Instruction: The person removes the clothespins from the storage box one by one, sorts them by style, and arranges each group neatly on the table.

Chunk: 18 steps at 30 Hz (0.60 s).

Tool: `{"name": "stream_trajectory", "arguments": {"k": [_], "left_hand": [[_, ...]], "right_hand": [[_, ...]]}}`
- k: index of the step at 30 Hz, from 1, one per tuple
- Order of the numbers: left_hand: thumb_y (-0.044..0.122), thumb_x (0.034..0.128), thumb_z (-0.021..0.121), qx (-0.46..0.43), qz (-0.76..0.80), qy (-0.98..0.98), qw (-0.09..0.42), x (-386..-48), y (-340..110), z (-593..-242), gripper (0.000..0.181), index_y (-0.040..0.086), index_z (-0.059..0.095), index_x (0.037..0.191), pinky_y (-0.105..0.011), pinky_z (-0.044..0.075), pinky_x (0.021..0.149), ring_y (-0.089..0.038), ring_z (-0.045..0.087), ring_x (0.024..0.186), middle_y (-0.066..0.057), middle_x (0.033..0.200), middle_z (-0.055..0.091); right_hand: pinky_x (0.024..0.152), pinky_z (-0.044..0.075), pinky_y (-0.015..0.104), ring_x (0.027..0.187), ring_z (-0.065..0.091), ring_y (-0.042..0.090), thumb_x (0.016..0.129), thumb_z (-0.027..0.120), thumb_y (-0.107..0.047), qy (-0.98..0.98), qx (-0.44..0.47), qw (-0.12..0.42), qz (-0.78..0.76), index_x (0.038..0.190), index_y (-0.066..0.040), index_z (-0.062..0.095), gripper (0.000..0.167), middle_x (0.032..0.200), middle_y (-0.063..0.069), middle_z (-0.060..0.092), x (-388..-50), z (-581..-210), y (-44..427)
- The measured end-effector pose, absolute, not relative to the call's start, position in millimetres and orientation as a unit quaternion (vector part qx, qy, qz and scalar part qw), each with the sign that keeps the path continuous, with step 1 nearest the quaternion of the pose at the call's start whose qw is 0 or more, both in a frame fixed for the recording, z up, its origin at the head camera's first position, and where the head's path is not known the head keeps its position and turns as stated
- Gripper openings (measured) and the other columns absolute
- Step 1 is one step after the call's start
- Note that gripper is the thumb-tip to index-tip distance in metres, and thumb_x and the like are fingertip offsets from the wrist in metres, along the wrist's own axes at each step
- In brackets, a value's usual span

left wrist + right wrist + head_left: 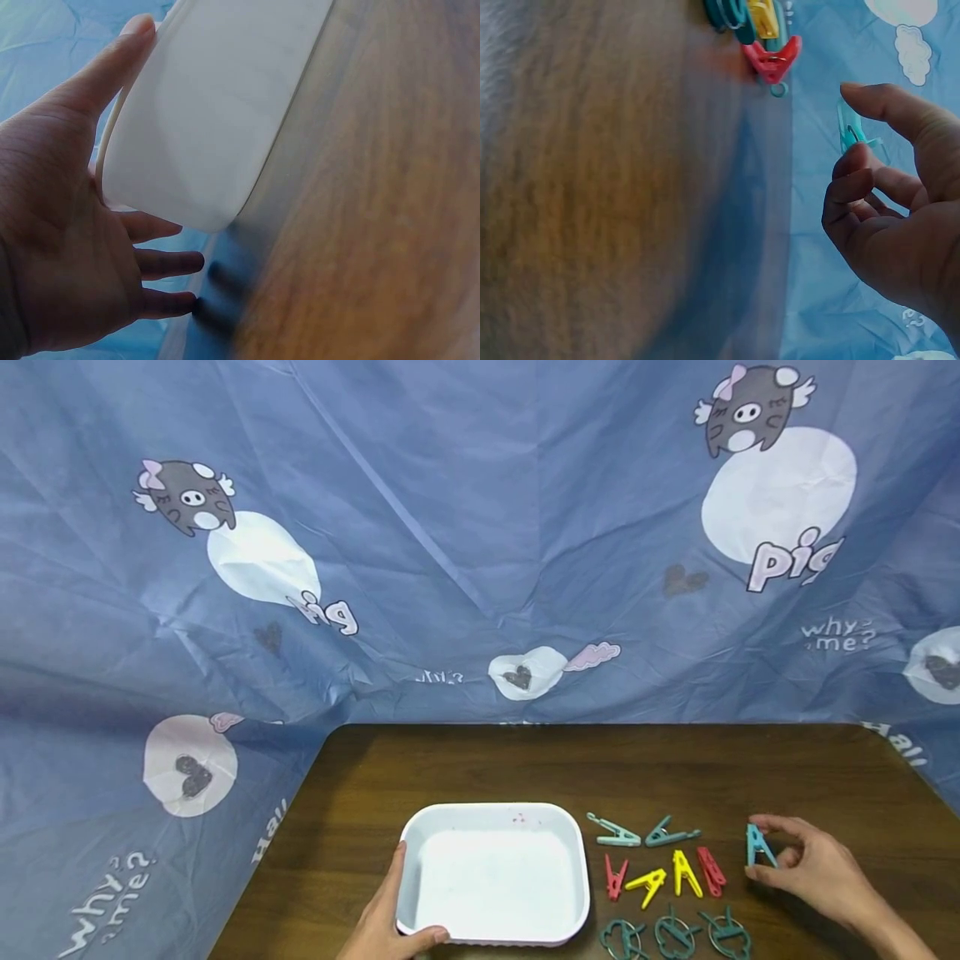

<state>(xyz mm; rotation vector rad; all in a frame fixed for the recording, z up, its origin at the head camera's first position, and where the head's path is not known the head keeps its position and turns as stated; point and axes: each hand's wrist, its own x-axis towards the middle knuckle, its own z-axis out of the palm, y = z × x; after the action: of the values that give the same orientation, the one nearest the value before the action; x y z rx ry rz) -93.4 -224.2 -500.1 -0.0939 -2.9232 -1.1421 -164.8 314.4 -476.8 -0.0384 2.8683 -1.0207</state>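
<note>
My left hand [393, 914] rests against the near left corner of a white rectangular tray [491, 937], its straight thumb along the front rim. In the left wrist view, the other visible fingers [169, 262] extend beside the tray's outer wall [202, 127]. Off to the right, my right hand [817, 864] pinches a light blue clothespin [759, 846] between thumb and fingers, held up with its legs spread. That clothespin [849, 129] also shows between the thumb and a bent finger in the right wrist view.
Between tray and right hand lie a pale green clothespin [618, 835], a teal one [667, 837], red ones [615, 878] and yellow ones [684, 870]. Several dark green ring clips [675, 935] sit along the near edge. A blue printed cloth [450, 527] hangs behind the wooden table [480, 764].
</note>
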Motion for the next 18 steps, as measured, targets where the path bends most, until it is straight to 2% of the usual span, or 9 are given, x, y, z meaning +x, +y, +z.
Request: {"name": "stream_trajectory", "arguments": {"k": [3,8,10,14,18], "left_hand": [[0.043,0.0688,0.090,-0.037,-0.358,-0.933,0.008,-93.2,-224.7,-501.0,0.125,0.004,0.015,0.160,-0.044,0.050,0.105,-0.041,0.048,0.137,-0.026,0.160,0.035],[0.043,0.0679,0.091,-0.033,-0.362,-0.931,0.006,-92.5,-224.2,-501.0,0.125,0.004,0.016,0.160,-0.045,0.049,0.107,-0.041,0.046,0.139,-0.024,0.161,0.033],[0.043,0.0681,0.090,-0.031,-0.365,-0.930,0.003,-92.2,-223.9,-500.7,0.125,0.005,0.015,0.161,-0.047,0.048,0.108,-0.041,0.045,0.140,-0.023,0.162,0.031],[0.043,0.0693,0.090,-0.039,-0.363,-0.931,0.007,-91.6,-224.8,-500.5,0.125,0.006,0.014,0.161,-0.047,0.048,0.108,-0.042,0.045,0.140,-0.023,0.162,0.031],[0.044,0.0699,0.089,-0.049,-0.358,-0.932,0.016,-91.2,-225.9,-501.4,0.124,0.006,0.013,0.161,-0.045,0.048,0.108,-0.042,0.046,0.139,-0.024,0.161,0.033]], "right_hand": [[0.060,0.038,0.022,0.062,0.053,0.003,0.080,0.084,-0.032,0.942,-0.021,0.061,-0.330,0.141,0.002,0.051,0.077,0.094,0.003,0.069,-166.5,-481.1,314.6],[0.056,0.036,0.024,0.059,0.053,0.007,0.082,0.082,-0.033,0.934,-0.015,0.113,-0.338,0.143,0.004,0.047,0.080,0.075,0.001,0.064,-168.5,-488.1,314.9],[0.055,0.035,0.025,0.058,0.051,0.009,0.081,0.082,-0.033,0.932,-0.012,0.124,-0.341,0.143,0.005,0.046,0.081,0.072,0.002,0.063,-168.6,-491.4,315.5],[0.054,0.034,0.025,0.060,0.051,0.008,0.078,0.085,-0.035,0.934,-0.009,0.123,-0.335,0.142,0.004,0.049,0.083,0.076,0.003,0.062,-169.2,-497.4,316.0],[0.054,0.037,0.025,0.062,0.052,0.007,0.077,0.085,-0.036,0.934,-0.014,0.124,-0.334,0.141,0.003,0.051,0.083,0.094,0.008,0.062,-171.4,-503.3,316.7]]}}
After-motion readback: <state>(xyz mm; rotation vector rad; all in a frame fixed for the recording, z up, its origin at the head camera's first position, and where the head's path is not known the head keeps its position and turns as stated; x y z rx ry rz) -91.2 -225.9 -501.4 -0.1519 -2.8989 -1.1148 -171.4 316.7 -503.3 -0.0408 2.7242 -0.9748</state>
